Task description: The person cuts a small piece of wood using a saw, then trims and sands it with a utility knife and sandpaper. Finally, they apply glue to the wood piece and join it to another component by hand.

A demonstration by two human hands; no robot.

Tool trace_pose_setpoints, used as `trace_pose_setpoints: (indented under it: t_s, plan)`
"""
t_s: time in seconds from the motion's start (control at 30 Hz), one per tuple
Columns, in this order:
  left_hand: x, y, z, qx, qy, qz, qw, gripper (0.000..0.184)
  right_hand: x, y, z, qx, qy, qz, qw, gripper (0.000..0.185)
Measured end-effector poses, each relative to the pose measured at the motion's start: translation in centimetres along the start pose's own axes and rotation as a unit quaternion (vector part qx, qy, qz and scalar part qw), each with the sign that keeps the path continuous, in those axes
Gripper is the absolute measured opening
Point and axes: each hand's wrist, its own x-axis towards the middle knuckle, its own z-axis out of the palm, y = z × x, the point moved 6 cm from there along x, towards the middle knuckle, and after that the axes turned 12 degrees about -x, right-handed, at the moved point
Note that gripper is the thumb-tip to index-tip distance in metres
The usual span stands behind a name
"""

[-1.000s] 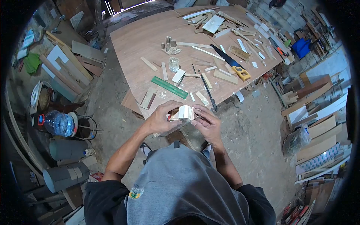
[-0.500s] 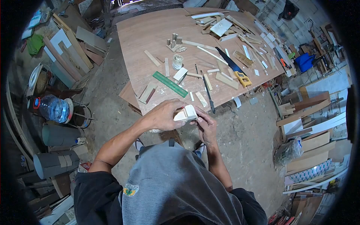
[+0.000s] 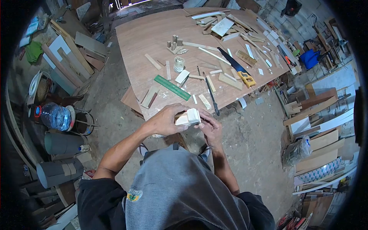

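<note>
A small pale wooden piece (image 3: 194, 115), made up of a whitish rounded block and a lighter wedge-like part, is held in front of my body near the table's close edge. My left hand (image 3: 167, 122) wraps around its left side, with the thumb along the bottom. At its right edge, my right hand (image 3: 211, 129) pinches it with bent fingers. The undersides of the fingers and part of the piece are hidden. Just beyond my hands lie a green ruler (image 3: 172, 87) and small wood offcuts (image 3: 204, 101).
On the wooden table (image 3: 142, 42) are a yellow-handled handsaw (image 3: 236, 66), a glass jar (image 3: 179, 64), a thin dark tool (image 3: 211, 94) and a scrap pile (image 3: 223, 27). A water bottle (image 3: 56, 116) stands left; boards (image 3: 320, 147) lean at right.
The view has shifted slightly. Both hands stay on the wooden piece, which has turned a little, and the right fingers have moved slightly along its edge.
</note>
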Motion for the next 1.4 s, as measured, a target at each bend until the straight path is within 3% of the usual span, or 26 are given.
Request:
trace_pose_setpoints:
  t_s: [0.07,0.3,0.5,0.87,1.0,1.17,1.4]
  plan:
    - [-0.3,0.0,0.0,-0.024,0.002,0.001,1.0,0.059,0.2,-0.6,0.2,-0.068,-0.009,-0.04,0.997,0.043]
    - [-1.0,-0.6,-0.5,-0.043,0.031,0.056,0.997,0.056,0.4,-2.7,1.4,-0.037,-0.005,-0.047,0.998,0.039]
    - [-1.5,0.1,-0.7,-0.069,0.03,0.083,0.994,0.056,-0.1,-3.9,1.9,-0.118,-0.018,-0.055,0.991,0.04]
    - [-1.7,0.0,-0.3,-0.133,0.021,0.099,0.986,0.054,-0.8,-7.2,2.9,-0.288,-0.005,-0.2,0.937,0.037]
    - [-1.6,-0.2,-0.3,-0.12,0.01,0.076,0.99,0.056,-0.9,-7.8,3.1,-0.277,-0.01,-0.177,0.944,0.038]
    - [-1.7,0.0,-0.3,-0.139,0.009,0.078,0.987,0.057,-1.3,-7.3,3.4,-0.245,-0.018,-0.139,0.959,0.061]
    - [-1.7,-0.5,-0.3,-0.159,-0.006,0.081,0.984,0.059,-1.0,-8.0,3.8,-0.279,-0.033,-0.149,0.948,0.066]
